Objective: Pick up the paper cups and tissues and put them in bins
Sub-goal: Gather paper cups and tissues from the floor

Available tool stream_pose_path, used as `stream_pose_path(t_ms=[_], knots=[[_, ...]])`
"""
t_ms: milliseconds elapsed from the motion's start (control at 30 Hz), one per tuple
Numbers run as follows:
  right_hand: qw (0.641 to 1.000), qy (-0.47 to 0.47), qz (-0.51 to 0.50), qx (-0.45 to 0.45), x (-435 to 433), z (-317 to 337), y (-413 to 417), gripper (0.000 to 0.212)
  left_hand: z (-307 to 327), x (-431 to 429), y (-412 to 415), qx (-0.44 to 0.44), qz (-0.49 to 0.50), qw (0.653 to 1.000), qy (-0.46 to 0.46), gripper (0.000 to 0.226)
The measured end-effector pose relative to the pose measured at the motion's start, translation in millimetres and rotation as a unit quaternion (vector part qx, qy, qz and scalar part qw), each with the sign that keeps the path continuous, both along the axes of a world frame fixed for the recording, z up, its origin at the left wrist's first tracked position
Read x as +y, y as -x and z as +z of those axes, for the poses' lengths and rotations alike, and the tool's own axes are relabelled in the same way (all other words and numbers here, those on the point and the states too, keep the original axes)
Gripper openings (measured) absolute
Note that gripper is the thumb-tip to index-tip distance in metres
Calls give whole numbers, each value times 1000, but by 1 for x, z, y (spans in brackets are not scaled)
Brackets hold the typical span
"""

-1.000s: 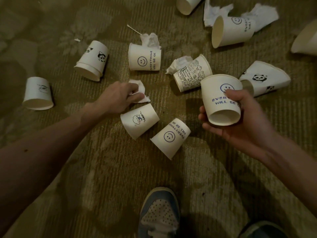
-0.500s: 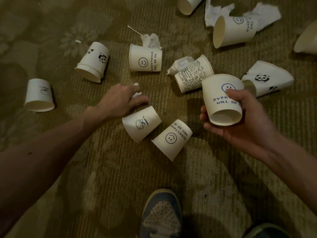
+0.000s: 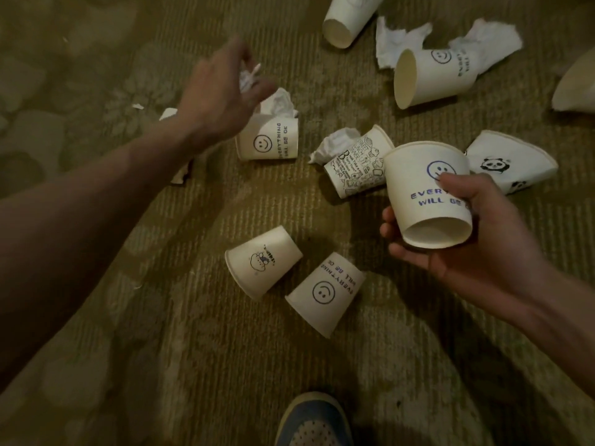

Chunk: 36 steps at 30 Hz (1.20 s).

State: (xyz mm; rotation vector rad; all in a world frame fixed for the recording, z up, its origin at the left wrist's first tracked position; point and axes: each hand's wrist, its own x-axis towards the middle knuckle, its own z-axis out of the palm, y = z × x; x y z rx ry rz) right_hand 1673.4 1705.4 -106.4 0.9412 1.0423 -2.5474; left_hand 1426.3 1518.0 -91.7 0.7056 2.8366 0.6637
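My right hand [image 3: 476,239] grips a white smiley paper cup [image 3: 428,194], mouth towards me, above the carpet. My left hand [image 3: 222,91] is raised over the floor and holds a crumpled tissue [image 3: 249,77] in its curled fingers. Just below it a smiley cup [image 3: 270,140] lies on its side with a tissue [image 3: 278,103] at its base. Two cups [image 3: 262,260] [image 3: 325,292] lie near my feet. A printed cup [image 3: 357,162] with a tissue [image 3: 333,144] and a panda cup [image 3: 512,164] lie by my right hand.
More cups [image 3: 433,75] [image 3: 346,19] [image 3: 576,88] and tissues [image 3: 397,40] [image 3: 486,40] lie at the top right. A cup [image 3: 180,170] is mostly hidden under my left forearm. My shoe [image 3: 314,420] is at the bottom. Patterned carpet [image 3: 96,349] covers the floor.
My left hand lifted the tissue off the carpet and moved up and away, above the smiley cup. My right hand kept its cup almost still.
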Motion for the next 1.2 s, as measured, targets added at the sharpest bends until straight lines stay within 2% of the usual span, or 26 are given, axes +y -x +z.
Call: stream_pose_path(t_ms=[133, 233, 300, 433, 533, 633, 700, 767, 1033, 1200], knots=[[1000, 8, -9, -6, 0, 1, 2, 38, -17, 20, 26, -96, -25, 989, 114, 56], [1000, 13, -19, -9, 2, 0, 1, 38, -22, 33, 36, -103, -45, 975, 192, 65], [999, 17, -25, -10, 4, -1, 0, 37, -23, 38, 41, -98, -41, 971, 215, 62], [999, 18, -26, -15, 6, -2, -1, 37, -27, 44, 41, -102, -48, 972, 206, 37], [999, 26, -29, -17, 7, -3, -3, 38, -28, 46, 31, -77, -54, 980, 174, 32], [999, 26, -32, -19, 8, -4, -5, 37, -22, 50, 16, -64, -67, 992, 83, 31], [999, 25, -29, -17, 8, -3, -5, 36, -16, 54, 3, -93, -78, 993, 13, 25], [999, 30, -29, -16, 7, -3, -5, 36, -15, 57, -12, -132, -95, 987, -16, 26], [999, 33, -28, -25, 5, -1, -11, 36, -34, 68, -29, -162, -106, 979, 67, 41], [999, 30, -30, -22, 7, 1, -16, 34, -44, 84, -34, -189, -123, 967, 117, 34]])
